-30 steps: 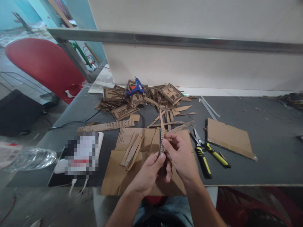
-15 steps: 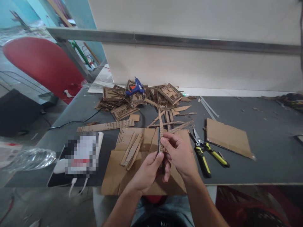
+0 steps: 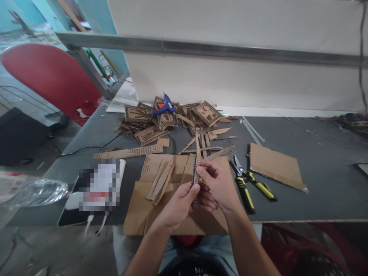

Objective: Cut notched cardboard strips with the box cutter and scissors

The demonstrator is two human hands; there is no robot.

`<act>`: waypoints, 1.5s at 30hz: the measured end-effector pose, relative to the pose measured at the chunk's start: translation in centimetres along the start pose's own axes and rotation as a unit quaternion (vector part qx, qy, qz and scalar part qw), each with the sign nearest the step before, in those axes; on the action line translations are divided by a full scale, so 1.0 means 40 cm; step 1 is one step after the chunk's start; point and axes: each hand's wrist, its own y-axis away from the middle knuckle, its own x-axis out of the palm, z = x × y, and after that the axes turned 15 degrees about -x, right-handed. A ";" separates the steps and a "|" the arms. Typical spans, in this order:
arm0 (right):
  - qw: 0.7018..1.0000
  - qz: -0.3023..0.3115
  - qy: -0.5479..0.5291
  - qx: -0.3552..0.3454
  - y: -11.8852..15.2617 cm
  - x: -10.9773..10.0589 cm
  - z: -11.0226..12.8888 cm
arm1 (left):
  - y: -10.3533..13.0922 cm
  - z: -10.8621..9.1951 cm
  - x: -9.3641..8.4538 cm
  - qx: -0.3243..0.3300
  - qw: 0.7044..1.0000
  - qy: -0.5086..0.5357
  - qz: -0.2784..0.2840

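Between my hands a narrow corrugated cardboard strip (image 3: pixel 197 153) stands roughly lengthwise, pointing away from me, with a dark edge along its left side. My left hand (image 3: pixel 181 199) pinches its lower part between thumb and fingers. Higher up, my right hand (image 3: pixel 216 184) pinches the same strip between thumb and forefinger, its other fingers curled below. Under both hands lies a large cardboard sheet (image 3: pixel 133 214). A few cut cardboard strips (image 3: pixel 161 183) rest on it to the left. Yellow-and-black shears (image 3: pixel 244 174) lie close to my right hand, blades spread.
Behind my hands is a pile of small cardboard frames (image 3: pixel 149 136) with a blue glue gun (image 3: pixel 165 107) on top, its cord running left. A cardboard panel (image 3: pixel 276 165) lies to the right. A phone (image 3: pixel 100 184) with white cables and a plastic bottle (image 3: pixel 43 193) are at left.
The strip's far end has swung slightly right and its upper part is bent less toward the pile. My right hand's lower fingers have curled in under the strip.
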 end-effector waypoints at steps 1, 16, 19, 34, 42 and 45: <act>1.000 0.003 0.008 -0.004 -0.001 -0.002 0.002 | 0.000 0.000 0.000 0.000 1.000 0.002 0.004; 0.998 0.032 0.006 -0.053 0.006 -0.012 0.013 | 0.037 -0.007 0.007 0.013 0.994 -0.110 -0.026; 0.998 0.035 0.005 -0.048 0.011 -0.013 0.017 | 0.046 -0.010 0.006 -0.001 0.991 -0.126 -0.039; 0.997 0.027 -0.052 -0.040 0.043 -0.002 0.013 | 0.083 -0.011 -0.021 -0.013 0.960 -0.264 -0.089; 0.998 0.020 -0.051 -0.026 0.070 0.013 0.021 | 0.078 -0.055 0.008 0.136 0.924 -0.253 -0.251; 0.998 0.038 -0.017 -0.054 0.076 0.019 0.028 | 0.056 -0.067 0.024 0.147 0.930 -0.260 -0.216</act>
